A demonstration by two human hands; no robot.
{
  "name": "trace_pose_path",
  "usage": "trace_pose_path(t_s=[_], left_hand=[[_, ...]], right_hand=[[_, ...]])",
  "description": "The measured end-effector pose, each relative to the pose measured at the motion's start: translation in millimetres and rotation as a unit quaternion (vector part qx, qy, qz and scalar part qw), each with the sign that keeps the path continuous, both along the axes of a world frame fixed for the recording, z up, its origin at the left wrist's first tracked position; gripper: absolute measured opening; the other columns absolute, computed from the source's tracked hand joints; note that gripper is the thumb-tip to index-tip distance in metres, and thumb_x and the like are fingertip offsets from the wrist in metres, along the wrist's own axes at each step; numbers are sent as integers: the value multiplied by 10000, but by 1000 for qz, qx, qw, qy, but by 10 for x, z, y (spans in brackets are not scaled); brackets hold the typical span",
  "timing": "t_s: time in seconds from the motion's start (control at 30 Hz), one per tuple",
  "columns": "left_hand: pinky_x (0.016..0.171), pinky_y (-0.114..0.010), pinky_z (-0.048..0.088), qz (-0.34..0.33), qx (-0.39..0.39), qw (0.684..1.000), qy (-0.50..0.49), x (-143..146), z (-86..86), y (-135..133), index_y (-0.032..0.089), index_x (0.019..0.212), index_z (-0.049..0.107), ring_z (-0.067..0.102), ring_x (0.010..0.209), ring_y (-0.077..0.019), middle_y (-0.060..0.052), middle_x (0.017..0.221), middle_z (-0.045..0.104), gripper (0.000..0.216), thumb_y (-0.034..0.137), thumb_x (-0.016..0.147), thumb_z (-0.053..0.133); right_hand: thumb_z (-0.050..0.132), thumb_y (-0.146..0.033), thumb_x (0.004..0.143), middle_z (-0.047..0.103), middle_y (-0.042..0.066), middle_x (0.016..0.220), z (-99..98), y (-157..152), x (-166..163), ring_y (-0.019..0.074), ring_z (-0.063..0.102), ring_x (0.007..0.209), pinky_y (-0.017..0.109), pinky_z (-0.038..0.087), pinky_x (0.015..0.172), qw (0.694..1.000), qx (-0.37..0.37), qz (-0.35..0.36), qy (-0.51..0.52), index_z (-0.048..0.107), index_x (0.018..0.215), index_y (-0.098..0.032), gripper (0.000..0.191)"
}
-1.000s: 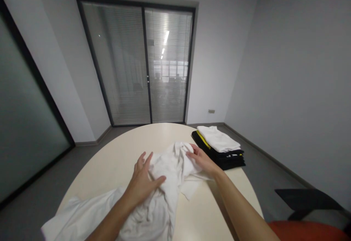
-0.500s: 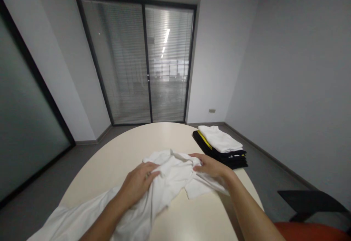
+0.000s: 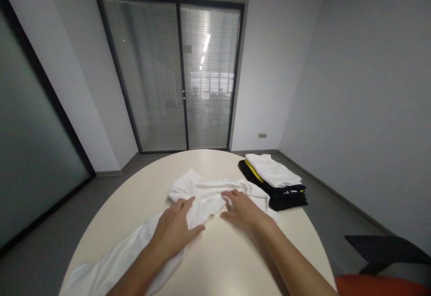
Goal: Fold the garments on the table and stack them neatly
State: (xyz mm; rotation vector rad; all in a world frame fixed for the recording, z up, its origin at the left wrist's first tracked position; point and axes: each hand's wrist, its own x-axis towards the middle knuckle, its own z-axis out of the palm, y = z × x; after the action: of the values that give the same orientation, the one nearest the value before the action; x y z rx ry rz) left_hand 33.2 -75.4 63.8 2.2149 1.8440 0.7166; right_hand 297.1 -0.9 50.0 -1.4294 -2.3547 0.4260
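Note:
A crumpled white T-shirt point(image 3: 205, 192) lies across the round table, with a long part trailing toward the near left edge. My left hand point(image 3: 175, 226) rests on the shirt, fingers forward and the thumb spread out to the right over the tabletop. Farther right, my right hand point(image 3: 240, 208) touches the shirt's near edge with its fingertips, its thumb held apart from the fingers. Neither hand grips the cloth visibly. The part of the shirt beneath the left hand and forearm is hidden.
On the table's right side point(image 3: 313, 246) stands a stack of folded black clothes point(image 3: 288, 201) with a yellow piece point(image 3: 253, 170) in it and a folded white garment point(image 3: 274, 170) on top. A red and black chair point(image 3: 380, 284) stands at the lower right.
Both hands have loosened on the shirt, and the right hand has moved left and nearer. The shirt's far part is now spread flatter, reaching toward the stack.

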Motion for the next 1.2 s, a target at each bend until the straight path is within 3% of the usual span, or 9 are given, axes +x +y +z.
trace_pose_path(t_s=[0.17,0.3,0.47,0.57,0.77,0.87,0.93,1.03,1.2], left_hand=[[941,-362,458,-55,-22,997,-53,-95,-103,80,234,1080,726,646,1046,-262,-90,1100,700,283,294,892,523],[876,-344,498,-58,-46,959,-274,-329,54,243,183,925,745,679,959,-274,-82,962,747,341,478,860,588],[676,-299,546,78,-19,833,-547,-578,151,353,157,1020,696,694,740,-224,-52,838,740,519,578,718,722],[705,-308,561,161,25,807,-568,-762,66,424,157,1052,689,700,774,-225,-59,835,735,483,510,724,727],[916,-397,537,247,151,862,-417,-961,-31,553,171,1325,576,654,1035,-258,-138,1287,630,598,419,784,637],[1026,-433,480,151,177,934,-269,-844,-86,527,222,1370,549,610,1134,-265,-106,1330,592,604,506,838,590],[1078,-420,447,100,152,966,-184,-750,-180,506,255,1396,527,565,1227,-268,-89,1381,542,642,522,821,628],[1086,-411,450,80,117,981,-133,-690,-355,518,270,1384,540,548,1270,-270,-86,1416,499,621,455,801,648],[1071,-406,458,66,94,971,-211,-811,-414,620,211,1270,631,589,1225,-258,-87,1285,644,524,333,768,548]], right_hand=[[638,-412,866,526,144,1337,-179,27,-31,296,513,1215,422,378,1048,999,45,23,-1,582,1308,-234,479],[542,-198,894,577,134,1180,-230,152,17,228,563,1074,353,427,980,997,65,30,42,623,1103,-170,226],[458,-89,882,618,106,1052,-306,294,113,208,580,1002,313,442,904,994,75,17,82,612,1039,-165,234],[426,-93,888,658,89,998,-286,346,195,212,609,952,316,441,867,991,76,-53,98,626,1016,-172,249],[473,-120,874,676,88,1009,-29,232,199,212,607,940,314,418,852,986,120,-109,39,681,991,-174,244],[556,-226,898,668,96,1021,83,45,-31,238,573,1019,341,398,892,989,147,-29,0,719,942,-187,173],[621,-261,879,670,72,1012,95,-85,-233,219,577,997,327,403,886,988,124,87,5,724,976,-209,151],[654,-298,881,669,54,1023,43,-228,-495,203,579,975,313,405,862,972,106,206,-21,712,1039,-229,182],[529,-228,963,664,70,1013,-1,-258,-601,199,569,980,303,404,843,965,128,212,-86,680,953,-185,157]])
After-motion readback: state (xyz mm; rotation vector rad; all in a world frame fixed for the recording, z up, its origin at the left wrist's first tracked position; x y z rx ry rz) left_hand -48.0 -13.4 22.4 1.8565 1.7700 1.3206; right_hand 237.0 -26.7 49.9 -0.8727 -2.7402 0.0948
